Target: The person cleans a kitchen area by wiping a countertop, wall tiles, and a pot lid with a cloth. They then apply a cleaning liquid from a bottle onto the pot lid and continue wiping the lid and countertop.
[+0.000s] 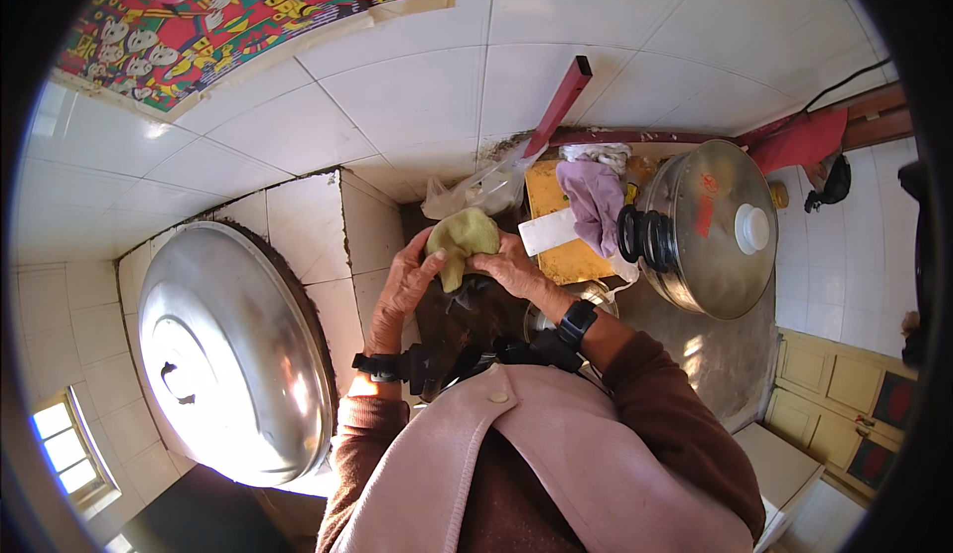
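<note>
A yellow-green cloth (469,234) is bunched between my two hands, in front of my body. My left hand (408,274) grips its left side, thumb pressed on top. On the other side my right hand (514,264) has hold of the cloth's right edge. A twisted end hangs down between the thumbs. Whether anything is wrapped inside the cloth, I cannot tell. Just beyond it lies a clear plastic bag (488,184). A dark surface shows below my hands, partly hidden by my forearms.
Left stands a tiled stove (307,244) under a large domed metal lid (223,359). To the right are a yellow board (547,188), a purple cloth (592,203), a white flat piece (547,231) and a steel pot with a glass lid (707,233). A red metal bar (558,106) juts up behind.
</note>
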{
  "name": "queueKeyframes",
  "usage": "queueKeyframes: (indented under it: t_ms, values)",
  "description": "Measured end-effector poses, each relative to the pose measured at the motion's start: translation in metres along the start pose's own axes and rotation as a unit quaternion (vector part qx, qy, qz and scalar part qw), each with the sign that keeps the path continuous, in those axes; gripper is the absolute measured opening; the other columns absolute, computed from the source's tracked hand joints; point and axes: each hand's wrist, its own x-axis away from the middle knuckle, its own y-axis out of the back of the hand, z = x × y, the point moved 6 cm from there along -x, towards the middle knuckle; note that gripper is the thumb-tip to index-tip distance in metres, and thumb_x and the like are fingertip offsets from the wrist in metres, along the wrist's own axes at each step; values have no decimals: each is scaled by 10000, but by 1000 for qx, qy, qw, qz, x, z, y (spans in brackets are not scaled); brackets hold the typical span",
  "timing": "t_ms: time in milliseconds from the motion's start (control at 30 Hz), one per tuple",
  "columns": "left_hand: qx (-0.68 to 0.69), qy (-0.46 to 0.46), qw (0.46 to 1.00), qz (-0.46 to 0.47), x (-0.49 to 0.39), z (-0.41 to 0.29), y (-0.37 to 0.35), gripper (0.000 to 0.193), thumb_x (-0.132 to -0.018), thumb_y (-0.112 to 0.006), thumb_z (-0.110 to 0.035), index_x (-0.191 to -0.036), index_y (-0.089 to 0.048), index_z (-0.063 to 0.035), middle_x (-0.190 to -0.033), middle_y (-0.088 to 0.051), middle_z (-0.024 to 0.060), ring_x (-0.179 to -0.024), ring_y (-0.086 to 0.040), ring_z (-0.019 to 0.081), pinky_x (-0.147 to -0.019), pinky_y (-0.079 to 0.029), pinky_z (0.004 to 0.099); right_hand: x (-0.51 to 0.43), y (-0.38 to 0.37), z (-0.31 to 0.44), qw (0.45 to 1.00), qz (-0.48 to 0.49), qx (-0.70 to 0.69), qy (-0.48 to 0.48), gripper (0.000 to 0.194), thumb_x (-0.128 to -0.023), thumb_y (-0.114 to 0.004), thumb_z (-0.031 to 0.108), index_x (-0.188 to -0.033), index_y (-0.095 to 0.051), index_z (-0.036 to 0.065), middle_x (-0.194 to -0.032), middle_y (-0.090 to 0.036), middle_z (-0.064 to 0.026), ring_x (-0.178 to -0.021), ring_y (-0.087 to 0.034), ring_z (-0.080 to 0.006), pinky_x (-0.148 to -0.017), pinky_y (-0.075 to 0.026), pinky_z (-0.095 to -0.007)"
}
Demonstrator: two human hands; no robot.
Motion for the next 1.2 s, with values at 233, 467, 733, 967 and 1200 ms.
queueKeyframes:
  t_ms: [233, 467, 733, 967, 1200]
  values:
    - [-541, 54, 785, -298, 42, 67, 148, 668, -779, -657, -300, -1314, -367, -22, -1390, -340, 182, -1278, -304, 386, -998, -296, 495, -60, 79, -11, 965, -246, -84, 22, 335, -711, -614, 40, -1041, -565, 4, -960, -604, -45, -853, -600, -182, -761, -511, -327]
    - [-658, 83, 696, -275, 61, 106, 138, 779, -802, -590, -354, -1389, -213, -5, -1489, -117, 178, -1358, -71, 423, -1019, -111, 628, -168, 152, -13, 913, -400, -61, 41, 316, -725, -654, 109, -981, -504, -1, -918, -548, -111, -772, -562, -228, -549, -456, -440]
    - [-675, 97, 682, -264, 53, 102, 137, 732, -858, -465, -420, -1391, -200, 5, -1486, -117, 199, -1359, -56, 436, -1032, -72, 616, -263, 194, -160, 878, -464, -77, -89, 381, -724, -649, 72, -1072, -494, 97, -1026, -552, -77, -913, -552, -296, -706, -438, -544]
    - [-668, 101, 687, -269, 54, 105, 138, 754, -839, -495, -398, -1411, -166, -34, -1491, -123, 181, -1366, -62, 419, -1049, -48, 589, -255, 205, -175, 917, -374, -137, -25, 184, -799, -569, 104, -972, -547, 45, -963, -547, -81, -829, -544, -224, -670, -484, -408]
    - [-666, 109, 688, -267, 54, 99, 136, 742, -851, -481, -401, -1411, -163, -31, -1488, -132, 185, -1365, -65, 420, -1049, -49, 590, -188, 192, -53, 896, -312, -301, 97, 236, -823, -438, -66, -1034, -540, -38, -998, -605, -133, -866, -618, -246, -761, -545, -364]
